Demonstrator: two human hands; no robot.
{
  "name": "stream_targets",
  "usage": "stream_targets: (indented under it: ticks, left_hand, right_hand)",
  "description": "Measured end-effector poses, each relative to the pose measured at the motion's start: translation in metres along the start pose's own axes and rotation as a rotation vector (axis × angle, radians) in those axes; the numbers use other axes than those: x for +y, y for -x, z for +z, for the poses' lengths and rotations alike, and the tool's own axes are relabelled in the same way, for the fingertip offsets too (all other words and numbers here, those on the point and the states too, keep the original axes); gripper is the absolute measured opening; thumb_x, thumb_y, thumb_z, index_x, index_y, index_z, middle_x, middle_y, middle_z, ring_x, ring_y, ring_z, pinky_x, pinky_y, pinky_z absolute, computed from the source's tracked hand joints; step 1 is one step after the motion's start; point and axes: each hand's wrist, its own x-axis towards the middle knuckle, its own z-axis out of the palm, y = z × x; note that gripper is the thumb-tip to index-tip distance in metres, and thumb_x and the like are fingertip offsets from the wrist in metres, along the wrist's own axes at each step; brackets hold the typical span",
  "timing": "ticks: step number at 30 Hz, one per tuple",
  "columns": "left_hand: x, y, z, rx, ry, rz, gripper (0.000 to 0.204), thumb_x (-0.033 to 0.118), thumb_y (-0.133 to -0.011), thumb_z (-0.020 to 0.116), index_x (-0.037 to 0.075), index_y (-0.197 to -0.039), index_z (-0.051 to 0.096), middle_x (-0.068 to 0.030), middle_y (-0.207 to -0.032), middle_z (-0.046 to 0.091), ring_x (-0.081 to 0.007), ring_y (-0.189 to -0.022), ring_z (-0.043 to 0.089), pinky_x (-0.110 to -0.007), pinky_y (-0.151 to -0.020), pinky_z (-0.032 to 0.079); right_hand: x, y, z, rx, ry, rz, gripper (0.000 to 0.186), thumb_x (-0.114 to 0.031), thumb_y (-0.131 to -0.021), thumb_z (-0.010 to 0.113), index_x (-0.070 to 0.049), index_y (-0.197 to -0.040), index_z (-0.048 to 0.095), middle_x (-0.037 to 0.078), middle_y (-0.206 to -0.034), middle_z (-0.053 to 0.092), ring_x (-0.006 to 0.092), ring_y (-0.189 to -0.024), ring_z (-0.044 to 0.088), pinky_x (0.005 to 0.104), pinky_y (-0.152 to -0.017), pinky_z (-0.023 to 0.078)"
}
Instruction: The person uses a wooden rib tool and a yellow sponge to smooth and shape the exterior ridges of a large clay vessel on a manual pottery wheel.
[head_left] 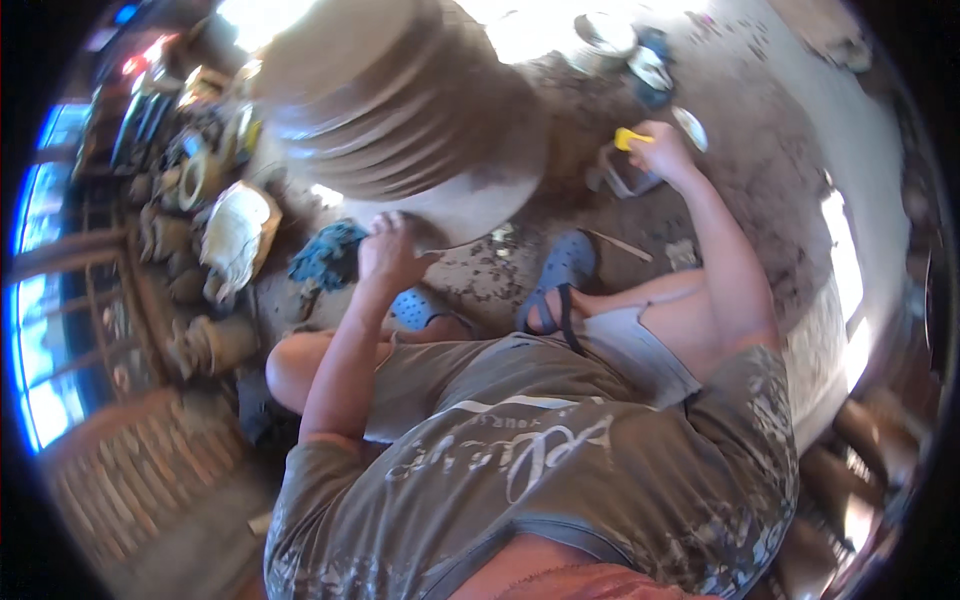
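Observation:
A large ribbed clay pot [390, 110] stands on a round, pale wheel plate [490, 205] in front of me. My left hand [392, 255] is at the plate's near edge, fingers stretched over the rim and thumb apart, with nothing seen in it. Beside those fingers lies a crumpled blue-green cloth [328, 252]. Out to the right of the pot, my right hand [660, 155] is closed on a small yellow piece [629, 138], whose exact kind is blurred. Just below that hand, a grey bent frame-like object [625, 178] lies on the ground.
A whitish round container [605, 40] stands at the far right, near a dark blue item [652, 70]. A thin stick [620, 245] lies by my right shoe [568, 265]. Left of the cloth are a pale, ragged-edged basin [240, 235] and several clay pieces [215, 342].

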Motion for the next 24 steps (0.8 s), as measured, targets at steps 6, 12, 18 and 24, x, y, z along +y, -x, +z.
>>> stream_targets:
  ticks: [6, 12, 18, 24]
  left_hand:
    - [-0.011, 0.002, -0.019, 0.089, 0.16, -0.2, 0.095, 0.06, -0.068, 0.087, 0.001, -0.135, 0.058, -0.0198, -0.139, 0.061, -0.0326, -0.132, 0.058, -0.044, -0.1, 0.054]
    - [-0.021, -0.02, 0.005, 0.046, 0.188, -0.13, 0.117, 0.058, -0.062, 0.092, -0.003, -0.15, 0.043, -0.0268, -0.15, 0.049, -0.0391, -0.121, 0.064, -0.047, -0.098, 0.054]
    - [-0.009, -0.014, 0.001, -0.023, 0.234, -0.161, 0.116, 0.06, -0.063, 0.09, -0.002, -0.149, 0.045, -0.0257, -0.141, 0.058, -0.0388, -0.117, 0.066, -0.046, -0.096, 0.055]
    - [-0.005, -0.026, -0.012, -0.061, 0.202, -0.164, 0.105, 0.06, -0.066, 0.088, -0.001, -0.143, 0.053, -0.0251, -0.133, 0.064, -0.0357, -0.117, 0.067, -0.043, -0.098, 0.054]
  right_hand:
    - [0.078, -0.024, -0.08, 0.297, -0.124, 0.249, 0.031, -0.003, -0.089, 0.067, -0.001, -0.119, 0.057, 0.018, -0.093, 0.072, 0.0261, -0.078, 0.074, 0.037, -0.063, 0.059]
    - [0.186, 0.025, -0.153, 0.311, 0.851, 0.359, 0.035, -0.025, -0.086, 0.062, -0.002, -0.111, 0.071, 0.026, -0.117, 0.07, 0.0445, -0.109, 0.068, 0.05, -0.091, 0.055]
    - [0.22, 0.059, -0.105, 0.019, 1.027, 0.654, 0.029, -0.013, -0.096, 0.057, -0.002, -0.116, 0.074, 0.022, -0.129, 0.068, 0.0391, -0.122, 0.065, 0.0491, -0.103, 0.053]
    - [0.245, 0.067, -0.092, -0.11, 1.206, 0.485, 0.034, -0.014, -0.098, 0.047, -0.005, -0.116, 0.075, 0.022, -0.125, 0.07, 0.0394, -0.116, 0.068, 0.05, -0.097, 0.055]
